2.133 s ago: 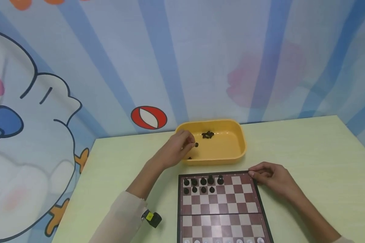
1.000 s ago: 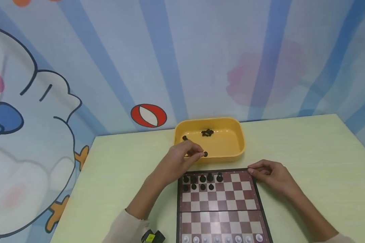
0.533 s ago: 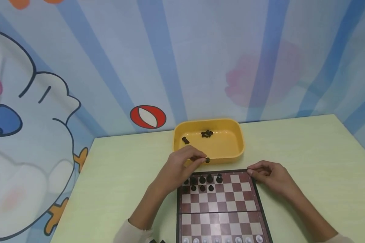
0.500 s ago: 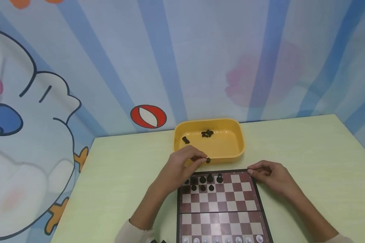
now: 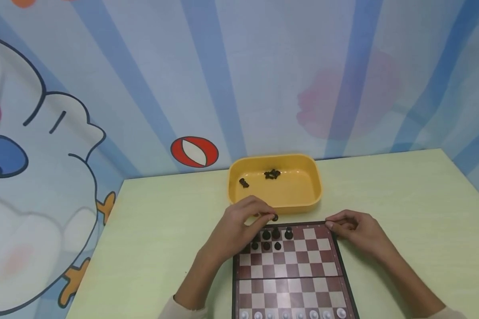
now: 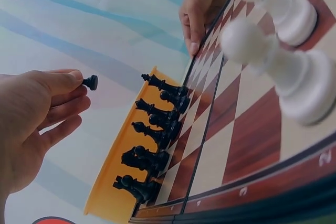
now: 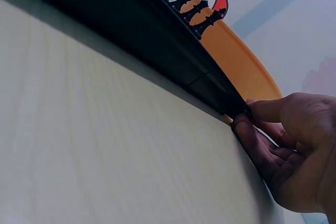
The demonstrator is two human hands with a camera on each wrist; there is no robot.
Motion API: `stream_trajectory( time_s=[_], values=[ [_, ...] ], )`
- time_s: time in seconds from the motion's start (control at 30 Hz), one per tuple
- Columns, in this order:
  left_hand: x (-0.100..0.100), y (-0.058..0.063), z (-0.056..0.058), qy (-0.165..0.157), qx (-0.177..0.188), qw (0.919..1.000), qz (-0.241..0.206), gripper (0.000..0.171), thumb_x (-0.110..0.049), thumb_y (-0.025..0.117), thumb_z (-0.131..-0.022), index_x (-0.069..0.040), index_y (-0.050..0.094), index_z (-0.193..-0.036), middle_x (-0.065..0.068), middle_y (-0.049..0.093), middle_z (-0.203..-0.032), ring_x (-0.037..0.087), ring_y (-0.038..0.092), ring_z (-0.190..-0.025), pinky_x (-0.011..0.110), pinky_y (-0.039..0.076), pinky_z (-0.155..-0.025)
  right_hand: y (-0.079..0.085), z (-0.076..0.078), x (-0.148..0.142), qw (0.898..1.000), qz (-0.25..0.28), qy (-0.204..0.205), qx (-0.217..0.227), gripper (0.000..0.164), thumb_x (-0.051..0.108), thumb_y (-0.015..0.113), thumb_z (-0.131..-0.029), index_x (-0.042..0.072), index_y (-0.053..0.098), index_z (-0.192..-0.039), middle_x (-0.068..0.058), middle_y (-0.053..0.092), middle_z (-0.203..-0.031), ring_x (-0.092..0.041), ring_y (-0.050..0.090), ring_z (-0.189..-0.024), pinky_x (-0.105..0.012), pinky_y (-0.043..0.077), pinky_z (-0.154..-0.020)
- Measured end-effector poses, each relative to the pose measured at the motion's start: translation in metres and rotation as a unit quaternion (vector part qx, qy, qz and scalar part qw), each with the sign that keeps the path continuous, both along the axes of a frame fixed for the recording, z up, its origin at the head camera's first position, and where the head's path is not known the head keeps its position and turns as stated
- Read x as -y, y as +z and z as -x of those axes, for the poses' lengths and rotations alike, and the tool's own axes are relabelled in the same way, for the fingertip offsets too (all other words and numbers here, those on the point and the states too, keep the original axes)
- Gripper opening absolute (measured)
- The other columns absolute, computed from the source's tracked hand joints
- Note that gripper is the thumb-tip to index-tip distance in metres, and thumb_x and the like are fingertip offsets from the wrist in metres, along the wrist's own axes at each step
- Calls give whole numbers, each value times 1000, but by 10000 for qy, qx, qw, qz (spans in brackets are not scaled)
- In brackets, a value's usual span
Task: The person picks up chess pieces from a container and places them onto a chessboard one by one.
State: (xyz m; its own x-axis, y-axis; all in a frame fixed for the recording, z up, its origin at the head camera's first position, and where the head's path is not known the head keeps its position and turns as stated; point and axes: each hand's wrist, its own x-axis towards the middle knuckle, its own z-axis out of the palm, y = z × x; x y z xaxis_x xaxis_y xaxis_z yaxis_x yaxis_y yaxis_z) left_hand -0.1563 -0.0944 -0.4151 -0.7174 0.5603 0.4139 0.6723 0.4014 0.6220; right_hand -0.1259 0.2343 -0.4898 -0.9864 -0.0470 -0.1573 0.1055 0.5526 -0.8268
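Observation:
My left hand [image 5: 237,228] pinches a small black chess piece [image 6: 92,82] between thumb and fingertips; its base shows, and its upper part is hidden in the fingers. In the head view the piece hangs just beyond the chessboard's far edge. The brown and cream chessboard [image 5: 287,268] lies on the table. My right hand [image 5: 359,231] grips its far right corner, thumb on top and fingers at the side and underneath. Several black chessmen, including a king [image 6: 157,83], stand on the far left squares, partly behind my left hand. White pawns [image 6: 291,17] stand on the near side.
Beyond the board sits a yellow tray [image 5: 289,209], with a heap of black chess pieces [image 5: 272,174] at its back and more black pieces [image 5: 244,183] at its left. A patterned wall cloth [image 5: 263,88] rises behind the pale table [image 5: 163,230].
The left hand has brought the black chess piece out of the tray, moving right and toward the board's far edge. The right hand stays at the board's corner.

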Motion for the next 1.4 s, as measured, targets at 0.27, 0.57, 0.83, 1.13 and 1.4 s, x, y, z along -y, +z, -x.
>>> stream_trajectory(
  time_s=[0.27, 0.57, 0.83, 1.13, 1.4],
  values=[
    [-3, 0, -3, 19, -75, 9999, 146, 13, -16, 77, -99, -16, 81, -111, -9, 74, -106, 4, 67, -100, 23, 57, -91, 1, 1, 0, 10000, -28, -20, 59, 36, 36, 74, -101, 7, 75, -120, -2, 81, -96, -9, 73, -84, -22, 53, -74],
    [-8, -1, -6, -111, -315, 9988, 360, 13, -16, 78, -99, -17, 80, -111, -9, 75, -105, 3, 68, -99, 21, 55, -93, 1, -1, -1, 9999, -57, -28, 86, 36, 37, 74, -101, 7, 76, -120, 0, 81, -95, -8, 72, -83, -22, 52, -74],
    [-11, -2, -10, -32, -331, 9956, 872, 14, -21, 80, -98, -19, 79, -112, -11, 77, -102, 4, 66, -96, 26, 53, -92, 2, 0, 1, 9999, -69, -8, 79, 36, 36, 75, -101, 6, 76, -120, -1, 80, -93, -9, 71, -81, -22, 52, -72],
    [-19, -2, -15, -152, -128, 9873, 1577, 13, -26, 81, -96, -22, 81, -109, -13, 78, -100, 0, 65, -94, 30, 50, -96, 3, -1, 0, 9999, -120, 16, 89, 36, 37, 74, -101, 6, 76, -120, -1, 80, -94, -9, 72, -82, -22, 52, -73],
    [-24, -8, -15, -334, -440, 9789, 1967, 9, -27, 82, -96, -23, 82, -105, -14, 78, -101, 2, 67, -99, 26, 47, -92, 6, 0, 1, 9999, -158, 21, 61, 35, 36, 75, -101, 7, 76, -120, -1, 81, -96, -9, 72, -83, -22, 51, -74]
  ],
)
